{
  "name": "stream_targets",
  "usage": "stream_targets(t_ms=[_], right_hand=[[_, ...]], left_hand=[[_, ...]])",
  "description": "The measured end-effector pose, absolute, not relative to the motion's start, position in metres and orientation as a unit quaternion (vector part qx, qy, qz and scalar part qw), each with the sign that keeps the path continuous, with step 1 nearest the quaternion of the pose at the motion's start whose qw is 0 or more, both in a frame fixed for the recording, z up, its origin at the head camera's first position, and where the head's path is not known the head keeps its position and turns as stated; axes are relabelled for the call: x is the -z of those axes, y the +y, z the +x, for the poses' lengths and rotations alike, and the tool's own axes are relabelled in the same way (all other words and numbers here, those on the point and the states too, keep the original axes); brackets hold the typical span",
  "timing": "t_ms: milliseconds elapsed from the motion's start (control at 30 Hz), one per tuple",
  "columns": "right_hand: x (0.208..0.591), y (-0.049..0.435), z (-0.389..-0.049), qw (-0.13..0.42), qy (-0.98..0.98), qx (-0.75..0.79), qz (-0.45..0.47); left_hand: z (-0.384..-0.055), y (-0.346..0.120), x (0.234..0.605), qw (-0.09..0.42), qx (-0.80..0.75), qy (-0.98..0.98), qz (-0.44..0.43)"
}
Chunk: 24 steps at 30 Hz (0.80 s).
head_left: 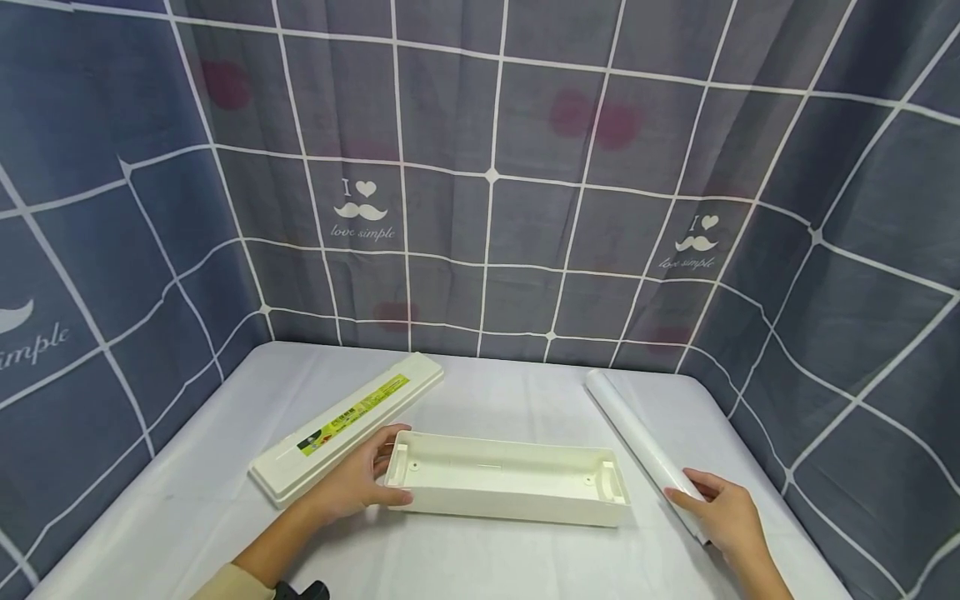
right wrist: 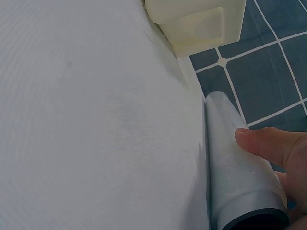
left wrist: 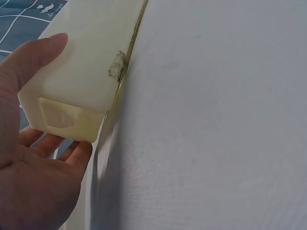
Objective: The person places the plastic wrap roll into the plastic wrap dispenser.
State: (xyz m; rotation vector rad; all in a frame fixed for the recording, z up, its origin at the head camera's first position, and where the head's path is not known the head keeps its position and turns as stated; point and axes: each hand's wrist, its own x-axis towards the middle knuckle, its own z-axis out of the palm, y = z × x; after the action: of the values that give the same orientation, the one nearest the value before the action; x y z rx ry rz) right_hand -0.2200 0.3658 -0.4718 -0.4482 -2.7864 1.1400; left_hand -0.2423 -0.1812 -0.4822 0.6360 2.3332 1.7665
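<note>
My left hand [head_left: 360,482] grips the left end of a long, cream plastic box [head_left: 510,506], thumb on the near wall and fingers round the far side. The box is open at the top and stands on the table. In the left wrist view its end wall [left wrist: 62,116] shows a recessed panel. At the right, my right hand [head_left: 723,512] holds the near end of a glossy roll of cling film [head_left: 637,437], which lies slantwise on the table. The right wrist view shows the thumb on top of the roll [right wrist: 235,158] and its dark hollow core facing the camera.
A long cream lid [head_left: 347,429] with a green label lies slantwise on the left, behind my left forearm. White cloth covers the table [head_left: 495,562]. Dark checked curtains [head_left: 450,208] hang at the back and both sides.
</note>
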Motion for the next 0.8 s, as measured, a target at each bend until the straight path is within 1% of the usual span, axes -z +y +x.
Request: stream_targets(t_ms=[800], right_hand=[[0.4755,0.3704,-0.223,0.056,-0.905,-0.393,-0.156]], left_hand=[[-0.2442,-0.1817,0.4825,0.065,-0.58,0.782,0.219]])
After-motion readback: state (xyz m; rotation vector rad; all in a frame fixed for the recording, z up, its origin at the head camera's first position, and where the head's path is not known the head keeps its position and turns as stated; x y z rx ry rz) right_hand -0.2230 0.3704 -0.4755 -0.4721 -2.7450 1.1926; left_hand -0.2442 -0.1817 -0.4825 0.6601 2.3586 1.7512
